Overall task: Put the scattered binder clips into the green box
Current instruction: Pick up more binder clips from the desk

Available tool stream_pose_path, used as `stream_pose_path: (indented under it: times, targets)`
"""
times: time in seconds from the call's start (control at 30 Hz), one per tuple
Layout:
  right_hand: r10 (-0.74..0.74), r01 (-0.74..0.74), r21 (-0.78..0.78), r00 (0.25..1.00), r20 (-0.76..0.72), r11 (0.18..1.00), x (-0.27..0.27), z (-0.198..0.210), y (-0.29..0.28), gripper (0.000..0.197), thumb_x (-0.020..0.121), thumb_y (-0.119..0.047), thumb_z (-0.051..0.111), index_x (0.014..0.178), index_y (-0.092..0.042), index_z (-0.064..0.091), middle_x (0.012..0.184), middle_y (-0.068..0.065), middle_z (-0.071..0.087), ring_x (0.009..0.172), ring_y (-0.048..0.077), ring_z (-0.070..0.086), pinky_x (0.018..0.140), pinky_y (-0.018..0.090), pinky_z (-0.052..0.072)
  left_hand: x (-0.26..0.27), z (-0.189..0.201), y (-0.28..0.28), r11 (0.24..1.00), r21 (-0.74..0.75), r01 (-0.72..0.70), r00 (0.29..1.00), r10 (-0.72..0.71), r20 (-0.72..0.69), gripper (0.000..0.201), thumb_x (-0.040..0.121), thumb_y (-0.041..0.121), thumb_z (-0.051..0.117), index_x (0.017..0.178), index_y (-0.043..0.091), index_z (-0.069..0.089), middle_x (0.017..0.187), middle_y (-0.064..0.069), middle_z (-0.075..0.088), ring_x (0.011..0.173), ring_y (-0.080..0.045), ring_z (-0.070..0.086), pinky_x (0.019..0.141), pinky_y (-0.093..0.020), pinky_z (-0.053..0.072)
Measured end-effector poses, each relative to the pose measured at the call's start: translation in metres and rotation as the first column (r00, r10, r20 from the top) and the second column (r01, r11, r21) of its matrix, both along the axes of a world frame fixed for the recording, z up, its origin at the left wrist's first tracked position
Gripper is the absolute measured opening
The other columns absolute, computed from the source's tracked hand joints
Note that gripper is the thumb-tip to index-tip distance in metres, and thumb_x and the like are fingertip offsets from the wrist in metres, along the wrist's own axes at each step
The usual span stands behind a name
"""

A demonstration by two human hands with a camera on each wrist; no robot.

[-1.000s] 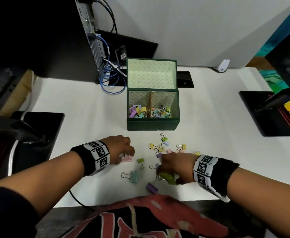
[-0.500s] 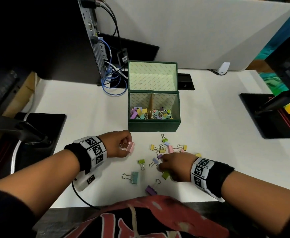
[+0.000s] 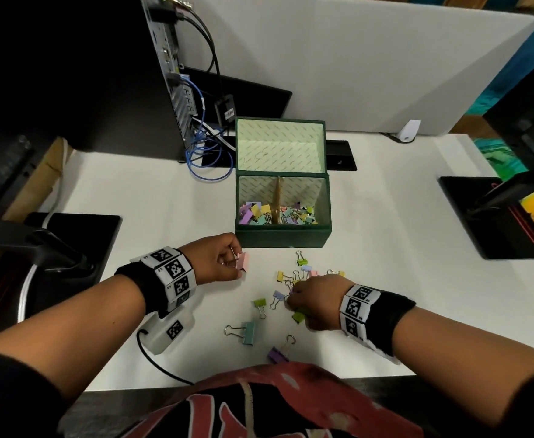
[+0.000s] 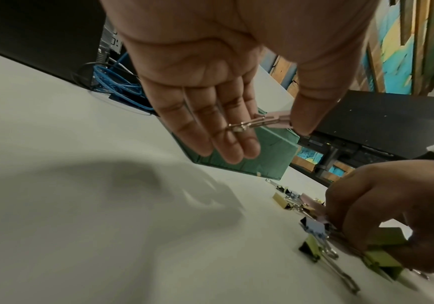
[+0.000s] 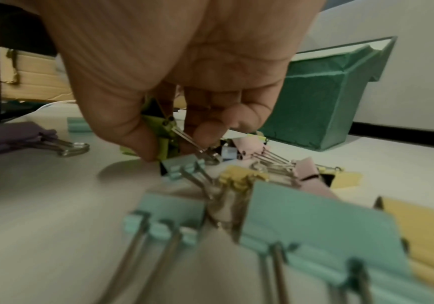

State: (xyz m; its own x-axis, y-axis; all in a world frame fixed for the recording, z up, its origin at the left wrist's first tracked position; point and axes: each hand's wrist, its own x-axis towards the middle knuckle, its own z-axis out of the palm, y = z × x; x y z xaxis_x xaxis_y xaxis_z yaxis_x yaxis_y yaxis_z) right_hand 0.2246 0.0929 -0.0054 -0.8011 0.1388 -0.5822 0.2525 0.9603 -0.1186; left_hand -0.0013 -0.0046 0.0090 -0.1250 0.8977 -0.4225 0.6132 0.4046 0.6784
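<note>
The green box (image 3: 283, 238) stands open at mid-table, with many coloured clips in both compartments. My left hand (image 3: 219, 262) is lifted just in front of its left corner and pinches a pink binder clip (image 3: 242, 260) (image 4: 278, 120) between thumb and fingers. My right hand (image 3: 314, 300) is down on the table among scattered clips (image 3: 300, 273) and grips a lime-green clip (image 3: 298, 317) (image 5: 162, 135). Loose around it lie a lime clip (image 3: 260, 303), a teal clip (image 3: 246, 332) and a purple clip (image 3: 277, 354).
A computer tower with blue cables (image 3: 202, 153) stands behind the box at the left. Black monitor bases (image 3: 76, 235) (image 3: 493, 222) sit left and right. A white divider (image 3: 354, 58) closes the back. A white cabled device (image 3: 167, 333) lies under my left wrist.
My left hand has picked the pink clip off the table and carried it up toward the box. My right hand moved slightly toward the clip cluster, still holding the lime-green clip.
</note>
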Motion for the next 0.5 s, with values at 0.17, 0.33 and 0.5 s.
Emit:
stream_pose_path:
  times: [0.17,0.33,0.5]
  targets:
    - [-0.321,0.295,-0.265,0.945,-0.059,0.918,-0.006,0.028,0.018,0.032,0.076,-0.024,0.066,0.108,-0.023,0.059,0.110,0.004,0.063,0.098,0.024,0.059,0.085,0.033,0.049,-0.005,0.010,0.002,0.998,0.041,-0.056,0.997,0.054,0.053,0.029,0.074,0.022,0.074,0.084,0.032,0.048,0.071,0.007,0.055,0.068,-0.014,0.048,0.074,-0.033,0.046]
    - [-0.723,0.494,-0.614,0.663,-0.192,0.616,-0.024,0.070,0.040,0.024,0.079,-0.012,0.067,0.086,-0.033,0.060,0.094,0.005,0.066,0.074,0.020,0.061,0.067,0.027,0.055,-0.010,0.030,0.016,0.967,0.147,-0.207,0.962,0.174,0.212,0.026,0.076,0.009,0.071,0.082,0.025,0.050,0.066,0.002,0.050,0.058,-0.014,0.046,0.056,-0.023,0.040]
    - [-0.882,0.495,-0.770,0.436,-0.181,0.402,-0.062,0.089,0.057,0.024,0.084,-0.003,0.061,0.085,-0.027,0.054,0.076,0.001,0.062,0.064,0.015,0.060,0.063,0.027,0.055,-0.016,0.043,0.038,0.940,0.234,-0.248,0.968,0.230,0.102,0.026,0.073,0.017,0.074,0.085,0.024,0.051,0.069,0.003,0.054,0.058,-0.012,0.046,0.060,-0.026,0.038]
